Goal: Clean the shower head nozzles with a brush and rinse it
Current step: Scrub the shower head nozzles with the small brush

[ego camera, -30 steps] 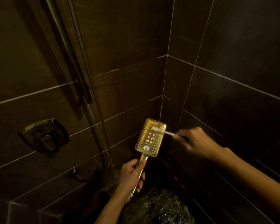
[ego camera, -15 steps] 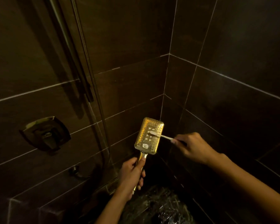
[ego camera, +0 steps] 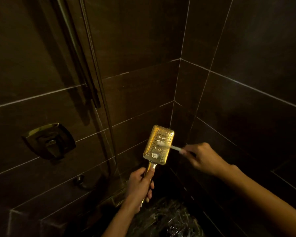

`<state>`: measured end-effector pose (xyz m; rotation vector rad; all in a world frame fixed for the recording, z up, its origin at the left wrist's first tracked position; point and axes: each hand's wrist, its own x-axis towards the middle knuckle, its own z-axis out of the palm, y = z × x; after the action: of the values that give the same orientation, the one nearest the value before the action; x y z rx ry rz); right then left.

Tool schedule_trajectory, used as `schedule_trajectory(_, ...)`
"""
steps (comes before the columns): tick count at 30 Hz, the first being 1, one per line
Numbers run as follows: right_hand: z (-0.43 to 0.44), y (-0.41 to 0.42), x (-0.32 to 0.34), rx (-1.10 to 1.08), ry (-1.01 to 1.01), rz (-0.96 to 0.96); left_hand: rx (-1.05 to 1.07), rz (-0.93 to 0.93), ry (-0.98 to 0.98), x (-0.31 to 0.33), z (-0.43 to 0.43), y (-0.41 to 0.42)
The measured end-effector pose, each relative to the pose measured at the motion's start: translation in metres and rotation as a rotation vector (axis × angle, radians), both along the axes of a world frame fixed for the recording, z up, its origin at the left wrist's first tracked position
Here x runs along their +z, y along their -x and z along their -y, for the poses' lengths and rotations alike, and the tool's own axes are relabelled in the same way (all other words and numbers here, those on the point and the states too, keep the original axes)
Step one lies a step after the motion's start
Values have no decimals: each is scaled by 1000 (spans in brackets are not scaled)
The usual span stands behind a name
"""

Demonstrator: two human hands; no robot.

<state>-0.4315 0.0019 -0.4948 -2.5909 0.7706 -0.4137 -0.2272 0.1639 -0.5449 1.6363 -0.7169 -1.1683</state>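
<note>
Right fingers (ego camera: 189, 149) are pinching the end of a thin white brush (ego camera: 171, 147) at centre frame, its bristles lying on the middle of the nozzle face. The right hand (ego camera: 203, 158) is reaching in from the lower right. Just below, the left hand (ego camera: 140, 187) is curling its fingers round the gold handle (ego camera: 149, 167), thumb lying up the stem. It is holding the shower head (ego camera: 161, 134) upright, face to the camera, just under mid-frame before the corner of the dark tiled walls (ego camera: 143, 91).

A hose (ego camera: 92, 57) is running down from the top left beside a rail (ego camera: 72, 48). A valve (ego camera: 49, 141) is sitting at the left edge, well apart from both hands. A wet floor (ego camera: 169, 219) is glinting at the bottom.

No water is showing at the nozzles, so the scrubbing looks part done and the rinse is not yet begun. The risks lie in the grips. Pinched so far back, the brush may flex and skid off the face, or slip free and drop to the floor. If the handle is wet, pressure from the side could twist the head in the left hand. The dim light may be hiding missed nozzles.
</note>
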Motion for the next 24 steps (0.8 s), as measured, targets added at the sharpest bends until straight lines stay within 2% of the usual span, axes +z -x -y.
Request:
schedule_trajectory(3, 13, 0, 5, -174, -3, 94, 6, 8, -5, -1, -3, 0)
schedule_trajectory(5, 8, -2, 6, -67, -44, 41, 13, 17, -13, -1, -5, 0)
schedule_trajectory(7, -2, -5, 5, 111, -85, -94, 23, 21, -19, -2, -7, -2)
schedule_trajectory(9, -1, -6, 4, 150, -64, -122, 23, 29, -14, -2, -8, -4)
schedule_trajectory(12, 11, -9, 10, -65, -15, 40, 27, 37, -1, -1, -9, -4)
schedule_trajectory(14, 14, -9, 12, -118, 8, 102, 28, 42, 0, 0, -9, -4)
schedule_trajectory(19, 0, -17, 10, 210, -37, -174, 44, 37, -6, 2, -9, -5)
schedule_trajectory(21, 5, -17, 12, 163, -4, -121, 44, 44, -3, 3, -9, -5)
schedule_trajectory(24, 16, -15, 17, -33, 48, 35, 44, 40, 0, 5, -9, -4)
